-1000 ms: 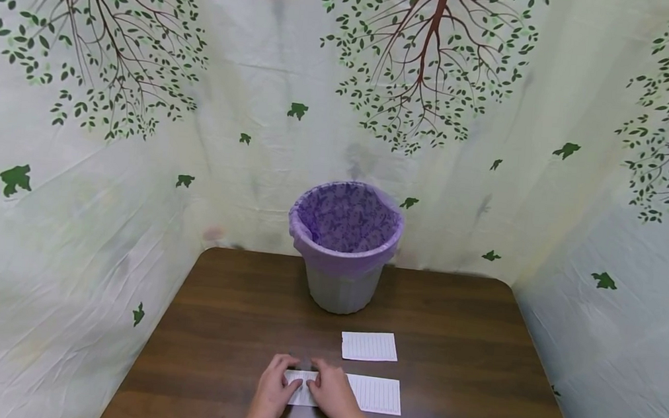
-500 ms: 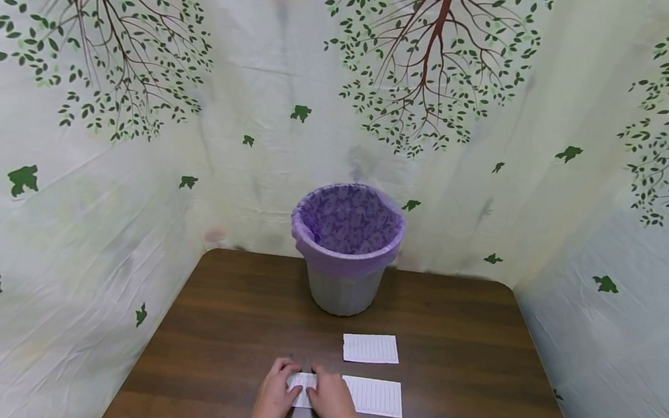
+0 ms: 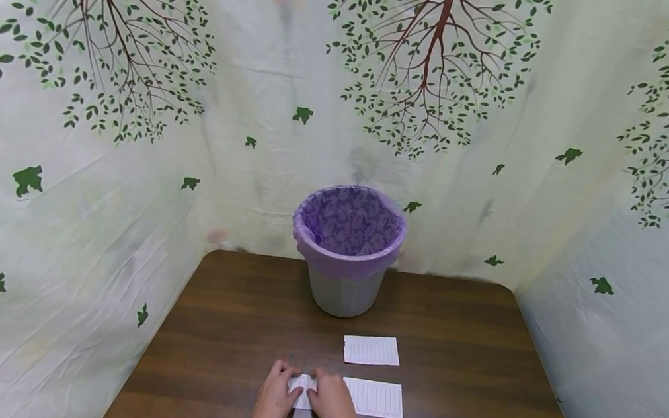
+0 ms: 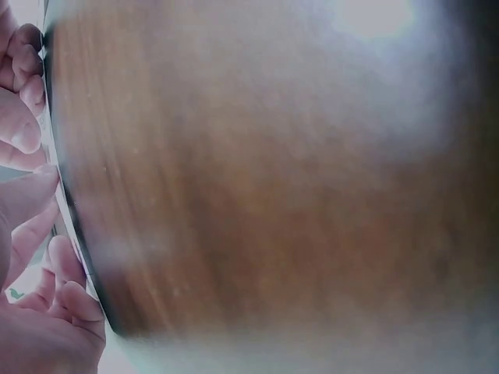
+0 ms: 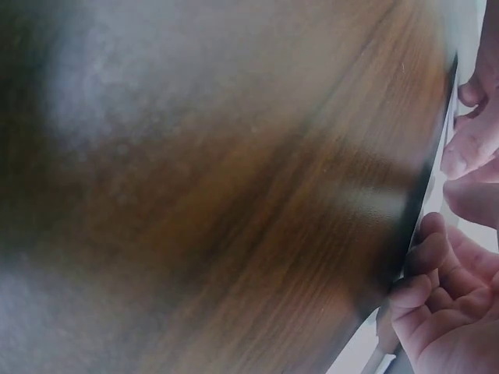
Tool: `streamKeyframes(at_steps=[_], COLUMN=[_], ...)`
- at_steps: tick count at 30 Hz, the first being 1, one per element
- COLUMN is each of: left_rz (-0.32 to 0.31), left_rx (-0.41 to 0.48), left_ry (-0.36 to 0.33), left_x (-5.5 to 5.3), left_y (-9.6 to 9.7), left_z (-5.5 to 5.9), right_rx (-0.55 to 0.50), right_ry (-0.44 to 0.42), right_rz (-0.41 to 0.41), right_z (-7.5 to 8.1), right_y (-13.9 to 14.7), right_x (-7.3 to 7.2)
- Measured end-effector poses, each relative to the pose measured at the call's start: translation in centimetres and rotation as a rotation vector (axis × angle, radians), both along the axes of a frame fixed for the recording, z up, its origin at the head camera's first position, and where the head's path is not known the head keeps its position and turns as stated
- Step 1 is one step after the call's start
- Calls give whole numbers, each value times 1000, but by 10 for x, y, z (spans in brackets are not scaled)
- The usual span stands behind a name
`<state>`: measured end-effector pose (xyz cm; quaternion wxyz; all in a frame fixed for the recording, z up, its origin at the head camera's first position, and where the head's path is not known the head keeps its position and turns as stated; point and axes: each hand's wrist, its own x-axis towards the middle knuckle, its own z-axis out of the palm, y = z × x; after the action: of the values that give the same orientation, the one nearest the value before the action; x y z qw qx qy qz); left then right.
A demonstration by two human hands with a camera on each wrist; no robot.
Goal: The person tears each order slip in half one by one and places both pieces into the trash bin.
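Observation:
Both hands meet over a slip of white lined paper (image 3: 304,392) near the table's front. My left hand (image 3: 273,396) pinches its left part between thumb and fingers. My right hand (image 3: 334,398) pinches it just to the right, the thumbs close together. In the left wrist view, curled fingers lie along the thin paper edge, with a dark shadow beside it. A second stretch of lined paper (image 3: 374,398) shows right of my right hand; whether it joins the held slip is hidden. Behind it lies a smaller lined paper piece (image 3: 372,350), flat on the table.
A grey bin (image 3: 344,293) with a purple liner (image 3: 344,261) folded over its rim stands at the back of the brown wooden table (image 3: 230,306). Pale cloth (image 3: 253,182) printed with trees and leaves hangs behind and at both sides.
The head view has shifted slightly, so everything sits a little lower and farther right. Both hands keep their grip on the slip, with barely any visible movement.

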<state>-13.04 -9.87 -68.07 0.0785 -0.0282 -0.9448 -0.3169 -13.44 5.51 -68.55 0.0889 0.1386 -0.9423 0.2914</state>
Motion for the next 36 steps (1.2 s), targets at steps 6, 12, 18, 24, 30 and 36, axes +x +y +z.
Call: streamKeyframes(at_steps=[6,12,18,24,30,36], left_rz=[14,-14,-4,-5,21,35], left_rx=[21,4,26,39,88,79], left_ry=[-12,0,-15,37,-36,-89], left_x=[-1,-2,-2,0,0,-2], left_y=[2,1,0,-1,-1,-2], left_z=[-1,-3,-1,-1,1,4], right_rx=[0,-2,-24,0,20,2], right_ry=[-26,21,62,87,-17,85], right_rz=[-14,-23,-13,-14,-26,-15], right_z=[-17,6,-1,2,10,3], right_y=[0,-1,-1,-1,-3,-4], right_x=[-9,0,0,0,0,-1])
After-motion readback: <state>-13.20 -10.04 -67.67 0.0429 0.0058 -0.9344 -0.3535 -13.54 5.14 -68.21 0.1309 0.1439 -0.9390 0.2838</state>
